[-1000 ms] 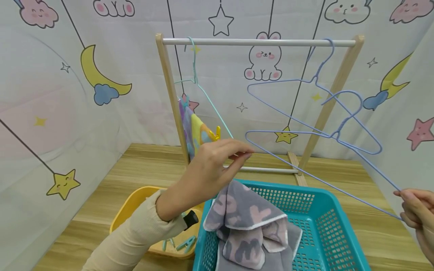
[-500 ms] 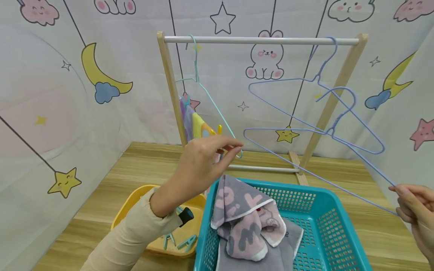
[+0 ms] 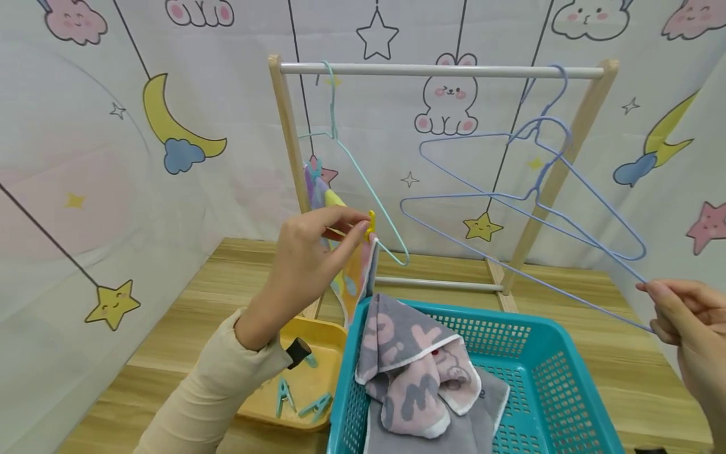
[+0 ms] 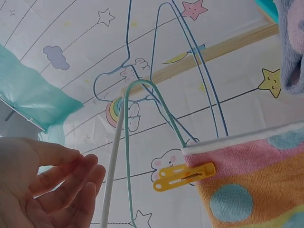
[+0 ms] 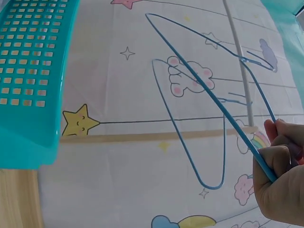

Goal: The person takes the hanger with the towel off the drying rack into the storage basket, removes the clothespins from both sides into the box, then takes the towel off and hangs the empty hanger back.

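Observation:
My right hand (image 3: 689, 315) grips one end of a blue wire hanger (image 3: 541, 177), which is held up in front of the rack with its hook upward. Behind it, a second blue hanger (image 3: 466, 137) hangs on the rail. My left hand (image 3: 309, 252) is raised at the left, fingers loosely bent and thumb near the fingertips, holding nothing. In the left wrist view it is apart from the yellow clothespin (image 4: 185, 176), which clips a colourful towel (image 4: 251, 171) to the mint green hanger (image 3: 371, 189). My left hand partly hides that towel in the head view.
A teal basket (image 3: 558, 325) with a crumpled grey and pink towel (image 3: 411, 353) stands in front. To its left, a yellow tray (image 3: 258, 403) holds several green clothespins (image 3: 283, 397). The rack's rail (image 3: 442, 69) spans the back, between wooden posts.
My right hand has risen and moved slightly left, bringing the held hanger's hook up toward the rail. My left hand has drawn back leftward, away from the hanger, baring the yellow clothespin.

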A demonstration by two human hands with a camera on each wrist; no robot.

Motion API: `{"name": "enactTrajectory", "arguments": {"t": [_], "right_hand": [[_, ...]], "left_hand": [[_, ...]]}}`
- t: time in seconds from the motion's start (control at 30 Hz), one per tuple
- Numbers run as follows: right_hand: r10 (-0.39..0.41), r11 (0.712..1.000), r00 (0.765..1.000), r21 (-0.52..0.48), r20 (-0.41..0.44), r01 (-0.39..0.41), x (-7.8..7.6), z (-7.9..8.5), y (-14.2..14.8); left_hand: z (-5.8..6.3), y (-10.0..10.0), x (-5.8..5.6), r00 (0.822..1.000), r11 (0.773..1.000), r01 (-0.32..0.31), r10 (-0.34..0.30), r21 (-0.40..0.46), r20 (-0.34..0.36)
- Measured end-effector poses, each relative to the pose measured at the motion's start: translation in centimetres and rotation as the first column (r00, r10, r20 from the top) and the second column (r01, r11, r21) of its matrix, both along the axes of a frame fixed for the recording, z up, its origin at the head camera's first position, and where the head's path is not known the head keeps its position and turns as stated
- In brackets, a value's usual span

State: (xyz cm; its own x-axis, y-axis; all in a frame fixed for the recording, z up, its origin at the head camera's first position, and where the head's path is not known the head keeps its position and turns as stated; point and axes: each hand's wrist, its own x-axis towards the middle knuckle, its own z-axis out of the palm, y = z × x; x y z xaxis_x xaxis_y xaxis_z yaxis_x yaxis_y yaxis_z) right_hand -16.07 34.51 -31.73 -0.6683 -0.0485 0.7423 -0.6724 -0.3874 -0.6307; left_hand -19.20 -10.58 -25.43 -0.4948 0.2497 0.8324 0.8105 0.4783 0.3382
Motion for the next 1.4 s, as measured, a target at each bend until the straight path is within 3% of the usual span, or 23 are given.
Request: {"name": "enactTrajectory", "arguments": {"t": [0.17,0.3,0.4,0.47,0.63,0.7,0.77,0.83,0.87,1.0,1.2,1.4], "right_hand": [[-0.116,0.993,0.993,0.02,0.028,0.116,-0.3,1.8,-1.5],[-0.278,0.959,0.959,0.071,0.06,0.274,-0.6,3.6,-2.8],[-0.43,0.896,0.9,0.149,0.067,0.418,-1.0,5.0,-3.8],[-0.483,0.866,0.873,0.182,0.067,0.465,-1.3,5.9,-4.3],[-0.631,0.739,0.774,0.339,0.046,0.582,-1.9,7.9,-5.2],[-0.656,0.717,0.753,0.363,0.06,0.596,-2.3,8.5,-5.6],[-0.645,0.73,0.76,0.354,0.076,0.584,-2.8,9.1,-6.0],[-0.65,0.726,0.756,0.356,0.075,0.589,-3.2,9.6,-6.4],[-0.665,0.707,0.745,0.374,0.061,0.6,-3.4,9.8,-6.6],[-0.742,0.581,0.67,0.476,-0.025,0.66,-4.4,10.1,-7.5],[-0.753,0.546,0.654,0.492,-0.066,0.678,-5.3,9.6,-8.0],[-0.754,0.538,0.654,0.514,-0.062,0.668,-5.4,8.8,-7.9]], "left_hand": [[-0.2,-0.6,-0.5,0.999,0.999,-0.036,0.036,0.015,0.024],[-0.3,-1.2,-0.6,0.997,0.998,-0.062,0.061,0.025,0.054],[-0.3,-1.6,-0.7,0.995,0.997,-0.075,0.072,0.037,0.073],[-0.3,-1.7,-0.7,0.994,0.996,-0.08,0.077,0.039,0.08],[-0.5,-2.1,-0.8,0.991,0.995,-0.099,0.096,0.03,0.098],[-0.6,-2.2,-0.8,0.988,0.994,-0.11,0.106,0.027,0.108],[-0.8,-2.4,-0.8,0.986,0.993,-0.119,0.116,0.025,0.116],[-1.0,-2.6,-0.9,0.985,0.992,-0.125,0.121,0.024,0.122],[-1.1,-2.7,-0.9,0.985,0.991,-0.128,0.124,0.023,0.122],[-1.5,-3.3,-1.1,0.983,0.99,-0.141,0.137,0.03,0.122],[-1.9,-3.7,-1.1,0.98,0.987,-0.159,0.155,0.022,0.128],[-2.1,-4.0,-1.0,0.977,0.986,-0.166,0.161,0.027,0.141]]}}
